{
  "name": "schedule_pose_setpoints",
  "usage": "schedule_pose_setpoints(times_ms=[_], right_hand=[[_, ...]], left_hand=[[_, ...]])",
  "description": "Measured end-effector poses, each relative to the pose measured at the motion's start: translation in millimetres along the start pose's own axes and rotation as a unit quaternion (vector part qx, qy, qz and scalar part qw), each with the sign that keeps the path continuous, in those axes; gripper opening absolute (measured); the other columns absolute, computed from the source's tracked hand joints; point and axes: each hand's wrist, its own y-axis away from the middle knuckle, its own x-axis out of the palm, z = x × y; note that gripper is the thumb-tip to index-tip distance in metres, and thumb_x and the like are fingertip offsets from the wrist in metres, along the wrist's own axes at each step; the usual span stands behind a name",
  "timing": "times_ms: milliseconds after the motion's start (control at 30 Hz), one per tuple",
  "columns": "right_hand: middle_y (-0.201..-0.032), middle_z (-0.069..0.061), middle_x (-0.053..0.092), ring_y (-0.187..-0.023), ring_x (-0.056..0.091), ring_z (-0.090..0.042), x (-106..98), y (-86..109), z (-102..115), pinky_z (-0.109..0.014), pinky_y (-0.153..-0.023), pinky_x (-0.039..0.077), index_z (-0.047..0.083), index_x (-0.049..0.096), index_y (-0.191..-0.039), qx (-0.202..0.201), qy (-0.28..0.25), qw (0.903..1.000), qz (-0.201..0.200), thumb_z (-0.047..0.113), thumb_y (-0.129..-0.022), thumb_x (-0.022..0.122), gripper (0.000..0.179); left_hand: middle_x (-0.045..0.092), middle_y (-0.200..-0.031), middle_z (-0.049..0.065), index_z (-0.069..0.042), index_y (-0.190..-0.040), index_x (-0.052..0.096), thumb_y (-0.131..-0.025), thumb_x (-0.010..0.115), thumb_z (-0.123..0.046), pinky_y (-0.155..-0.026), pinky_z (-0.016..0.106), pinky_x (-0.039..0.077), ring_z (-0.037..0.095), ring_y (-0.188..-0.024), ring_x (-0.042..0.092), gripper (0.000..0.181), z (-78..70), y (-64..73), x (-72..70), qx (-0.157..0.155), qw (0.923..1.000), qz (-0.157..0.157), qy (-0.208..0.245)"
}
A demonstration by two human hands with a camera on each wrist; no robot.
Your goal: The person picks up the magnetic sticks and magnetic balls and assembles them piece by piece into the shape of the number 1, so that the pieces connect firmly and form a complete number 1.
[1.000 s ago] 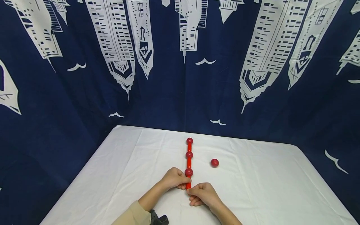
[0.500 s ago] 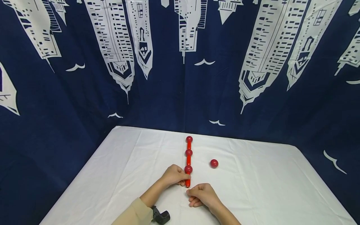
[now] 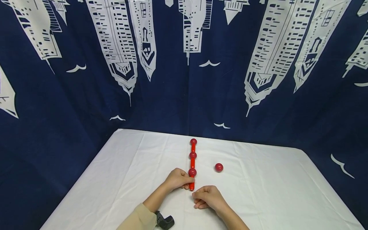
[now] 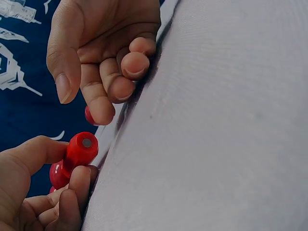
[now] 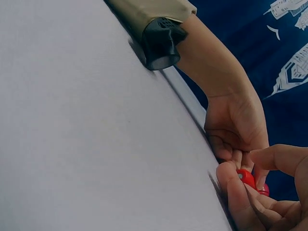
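A straight chain of red balls and red rods lies on the white cloth, running away from me in the head view. My left hand [image 3: 177,179] pinches the nearest red magnetic rod [image 3: 191,186] between thumb and fingers, just below the chain's nearest ball [image 3: 192,172]. The rod's free end [image 4: 86,143] shows a small round metal tip in the left wrist view. My right hand [image 3: 209,198] hovers close to that end, apart from it. Its fingers are loosely bent, with a gap between thumb and fingertips and nothing held.
A loose red ball [image 3: 219,167] lies to the right of the chain. White cloth [image 3: 276,191] covers the table, and a navy curtain [image 3: 172,95] with white building prints stands behind it. A black wrist camera [image 3: 165,221] sits on the left wrist.
My right hand has let go of the rod's near end and now stands apart from it. The chain and my left hand have shifted slightly away from me.
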Motion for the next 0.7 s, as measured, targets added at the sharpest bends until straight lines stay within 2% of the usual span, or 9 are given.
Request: schedule_pose_setpoints(times_ms=[300,467,700], right_hand=[[-0.069,-0.007,0.066,-0.059,0.067,-0.016,-15.6,-7.4,6.9,-0.027,-0.056,0.056,-0.007,0.066,-0.092,-0.015,0.030,0.9987,-0.039,0.014,-0.088,0.068,0.021],[-0.072,-0.008,0.067,-0.062,0.067,-0.018,-27.6,-10.3,15.8,-0.030,-0.060,0.058,-0.006,0.065,-0.093,-0.020,0.052,0.9969,-0.056,0.014,-0.089,0.067,0.020],[-0.079,-0.015,0.069,-0.066,0.067,-0.020,-44.8,-13.7,30.4,-0.032,-0.064,0.058,-0.009,0.064,-0.096,-0.050,0.083,0.9934,-0.062,0.011,-0.088,0.067,0.022]], left_hand=[[0.058,-0.048,-0.002,-0.004,-0.063,0.068,-0.079,0.076,-0.018,-0.042,0.014,0.035,0.004,-0.044,0.050,0.023,2.0,1.0,0.0,0.004,0.9999,-0.004,-0.012],[0.058,-0.048,-0.002,-0.004,-0.064,0.069,-0.080,0.077,-0.018,-0.043,0.014,0.035,0.004,-0.044,0.050,0.022,2.8,0.7,0.0,0.002,1.0000,-0.004,-0.004],[0.058,-0.048,-0.002,-0.004,-0.065,0.068,-0.080,0.077,-0.016,-0.043,0.014,0.036,0.004,-0.044,0.051,0.022,2.0,1.5,0.7,-0.005,1.0000,-0.004,0.007]])
